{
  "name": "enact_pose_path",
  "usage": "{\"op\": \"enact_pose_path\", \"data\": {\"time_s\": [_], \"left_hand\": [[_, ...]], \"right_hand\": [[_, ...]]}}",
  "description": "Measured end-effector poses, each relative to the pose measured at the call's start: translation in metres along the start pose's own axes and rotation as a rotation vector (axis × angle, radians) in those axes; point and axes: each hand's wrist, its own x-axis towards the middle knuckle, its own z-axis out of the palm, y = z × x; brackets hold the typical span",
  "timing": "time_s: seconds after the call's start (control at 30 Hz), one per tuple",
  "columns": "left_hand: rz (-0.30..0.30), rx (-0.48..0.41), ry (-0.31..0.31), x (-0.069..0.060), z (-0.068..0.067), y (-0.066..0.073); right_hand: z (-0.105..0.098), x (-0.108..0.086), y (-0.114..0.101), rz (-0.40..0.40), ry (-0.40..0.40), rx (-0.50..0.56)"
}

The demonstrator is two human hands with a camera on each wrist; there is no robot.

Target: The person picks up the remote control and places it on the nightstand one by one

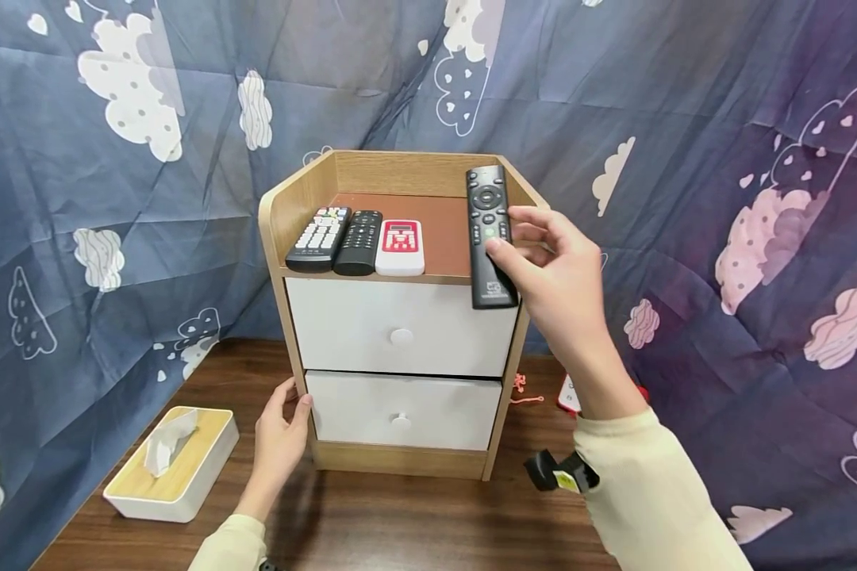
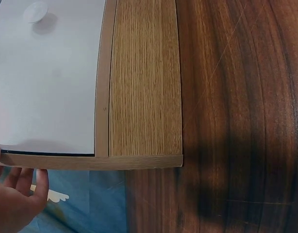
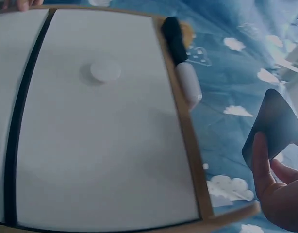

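My right hand (image 1: 567, 274) holds a black remote control (image 1: 489, 194) upright, its buttons facing me, in front of the right part of the cabinet top. The thumb lies across the remote's face. In the right wrist view, only the dark back of this remote (image 3: 273, 124) shows beside the fingers. A small wooden cabinet (image 1: 400, 458) with two white drawers stands on the table. My left hand (image 1: 281, 428) grips its lower left edge, thumb at the front and fingers against the side. Two dark remotes (image 1: 319, 238) and a white remote with a red panel (image 1: 401, 266) lie side by side on top.
At the left is a tissue box (image 1: 207, 468) with a wood-coloured lid. Right of the cabinet, a white-and-red object (image 1: 568, 395) and small red items (image 1: 520, 384) lie on the brown table (image 1: 400, 523). Blue cloud-patterned cloth (image 1: 207, 198) hangs behind and at both sides.
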Motion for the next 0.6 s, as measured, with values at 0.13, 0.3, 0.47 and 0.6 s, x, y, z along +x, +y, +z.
{"op": "enact_pose_path", "data": {"time_s": [0.13,0.3,0.47,0.6], "left_hand": [[-0.006,0.006,0.002,-0.001,0.000,-0.001],[-0.008,0.008,0.007,-0.001,-0.001,-0.001],[-0.013,0.002,0.009,-0.001,0.000,-0.002],[-0.030,-0.011,-0.006,-0.001,0.001,-0.003]], "right_hand": [[0.017,0.022,0.006,0.048,-0.040,-0.104],[0.035,0.041,0.014,0.132,-0.110,-0.227],[0.046,0.050,0.022,0.210,-0.170,-0.359],[0.048,0.053,0.023,0.255,-0.209,-0.423]]}}
